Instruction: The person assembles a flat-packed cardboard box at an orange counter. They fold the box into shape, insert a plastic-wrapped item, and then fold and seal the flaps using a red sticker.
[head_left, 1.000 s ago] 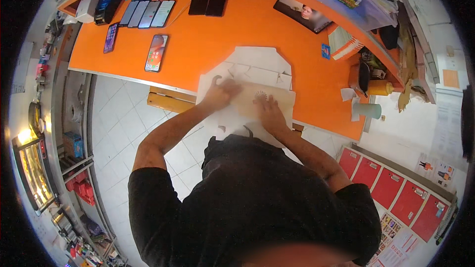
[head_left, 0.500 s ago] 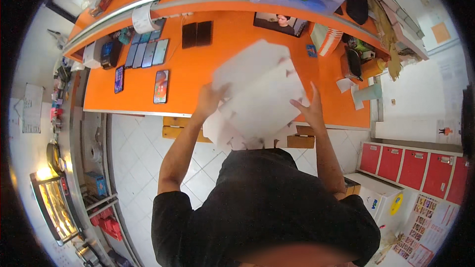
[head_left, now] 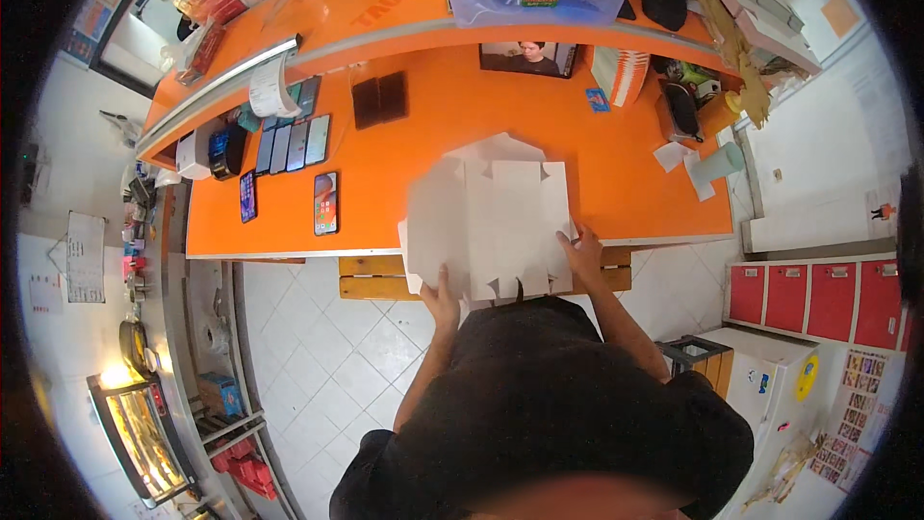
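A pale, unfolded cardboard box blank point(head_left: 505, 212) with creases, flaps and small notches lies over the near edge of the orange counter, its lower part close to my body. My left hand point(head_left: 442, 304) grips its near left edge, thumb on top and the other fingers partly hidden below. At the right side, my right hand point(head_left: 583, 256) holds the edge flap between thumb and fingers. Left of the blank, a phone point(head_left: 325, 203) with a lit screen lies on the counter, and a smaller phone point(head_left: 248, 195) is beyond it.
Several phones point(head_left: 296, 144) lie in a row at the back left, near a dark open wallet point(head_left: 380, 100). A screen point(head_left: 527, 59) stands under the shelf, with a green cup point(head_left: 718, 164) at the right. Wooden slats point(head_left: 372, 277) show below the counter point(head_left: 654, 217); red lockers point(head_left: 787, 297) stand at right.
The box blank has turned and settled squarer to me. My left hand has moved down to its near left edge, and my right hand has closed on the right edge. The view has shifted slightly.
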`<state>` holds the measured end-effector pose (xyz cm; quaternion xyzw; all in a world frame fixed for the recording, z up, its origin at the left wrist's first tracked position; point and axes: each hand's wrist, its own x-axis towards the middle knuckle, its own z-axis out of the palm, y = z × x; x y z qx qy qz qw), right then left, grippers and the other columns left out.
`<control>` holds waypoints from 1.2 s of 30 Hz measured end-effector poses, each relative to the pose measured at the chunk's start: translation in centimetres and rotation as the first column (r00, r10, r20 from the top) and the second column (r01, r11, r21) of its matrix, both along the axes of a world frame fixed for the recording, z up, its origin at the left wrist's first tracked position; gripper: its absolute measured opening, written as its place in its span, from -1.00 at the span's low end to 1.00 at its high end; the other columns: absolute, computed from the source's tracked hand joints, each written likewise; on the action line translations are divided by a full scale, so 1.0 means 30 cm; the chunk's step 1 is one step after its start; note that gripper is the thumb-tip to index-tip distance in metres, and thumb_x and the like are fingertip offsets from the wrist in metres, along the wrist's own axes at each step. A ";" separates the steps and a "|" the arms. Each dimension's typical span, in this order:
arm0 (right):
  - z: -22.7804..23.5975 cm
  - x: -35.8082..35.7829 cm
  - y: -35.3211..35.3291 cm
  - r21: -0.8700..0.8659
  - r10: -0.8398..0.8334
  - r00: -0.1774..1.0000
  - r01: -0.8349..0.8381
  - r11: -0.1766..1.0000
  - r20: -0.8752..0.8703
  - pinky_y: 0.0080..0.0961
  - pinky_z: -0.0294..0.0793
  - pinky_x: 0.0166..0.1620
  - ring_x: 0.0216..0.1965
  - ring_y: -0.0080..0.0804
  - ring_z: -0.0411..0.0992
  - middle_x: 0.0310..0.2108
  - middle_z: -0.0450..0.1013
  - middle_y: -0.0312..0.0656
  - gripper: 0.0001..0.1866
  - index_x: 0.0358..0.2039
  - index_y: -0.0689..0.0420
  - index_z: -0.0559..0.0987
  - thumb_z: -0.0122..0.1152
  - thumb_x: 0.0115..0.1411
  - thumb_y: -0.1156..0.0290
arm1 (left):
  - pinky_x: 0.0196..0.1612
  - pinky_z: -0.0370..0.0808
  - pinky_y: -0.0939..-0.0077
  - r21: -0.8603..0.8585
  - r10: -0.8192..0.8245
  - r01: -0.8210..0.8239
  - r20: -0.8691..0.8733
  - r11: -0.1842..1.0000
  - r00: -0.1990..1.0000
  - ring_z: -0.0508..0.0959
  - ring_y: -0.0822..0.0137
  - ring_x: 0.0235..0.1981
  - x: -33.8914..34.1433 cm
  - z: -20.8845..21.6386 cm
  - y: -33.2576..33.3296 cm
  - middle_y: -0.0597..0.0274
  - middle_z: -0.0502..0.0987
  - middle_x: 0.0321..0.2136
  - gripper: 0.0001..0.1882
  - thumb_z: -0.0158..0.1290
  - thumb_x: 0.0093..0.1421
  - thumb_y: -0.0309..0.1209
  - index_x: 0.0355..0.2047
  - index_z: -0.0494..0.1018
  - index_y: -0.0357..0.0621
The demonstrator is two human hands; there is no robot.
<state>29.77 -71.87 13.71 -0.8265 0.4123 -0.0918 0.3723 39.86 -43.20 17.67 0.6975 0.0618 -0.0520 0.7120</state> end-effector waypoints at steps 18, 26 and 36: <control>0.004 -0.109 0.005 0.503 -0.056 0.996 0.013 0.864 0.070 -0.25 0.46 0.02 -0.02 -0.10 0.46 -0.02 0.45 0.11 -0.16 0.12 0.38 0.34 0.49 -0.04 0.13 | -0.60 0.30 0.56 -0.055 -0.100 0.087 -0.303 0.995 0.948 0.45 0.54 -0.58 0.081 -0.188 0.107 0.32 0.56 -0.46 -0.76 0.25 0.15 -0.30 -0.31 0.57 -0.23; -0.037 -0.056 -0.071 0.293 -0.018 0.998 -0.001 0.956 0.060 -0.34 0.51 -0.04 -0.12 -0.30 0.52 -0.11 0.53 -0.06 -0.39 0.08 0.28 0.42 0.43 0.05 0.33 | -0.38 0.56 0.45 -0.090 -0.131 0.104 -0.393 0.991 0.910 0.61 0.35 -0.37 0.179 -0.092 0.011 0.13 0.61 -0.31 -0.70 0.24 0.14 -0.34 -0.21 0.54 -0.32; 0.017 0.324 -0.063 0.066 0.196 0.978 -0.200 0.977 0.071 -0.03 0.46 -0.01 -0.08 0.12 0.50 -0.07 0.48 0.19 -0.23 0.08 0.36 0.34 0.35 0.08 0.00 | -0.25 0.56 0.20 0.354 -0.302 0.327 -0.126 0.876 0.945 0.63 0.12 -0.27 0.704 -0.129 -0.043 0.03 0.59 -0.24 -0.55 0.15 0.19 -0.17 -0.08 0.49 -0.30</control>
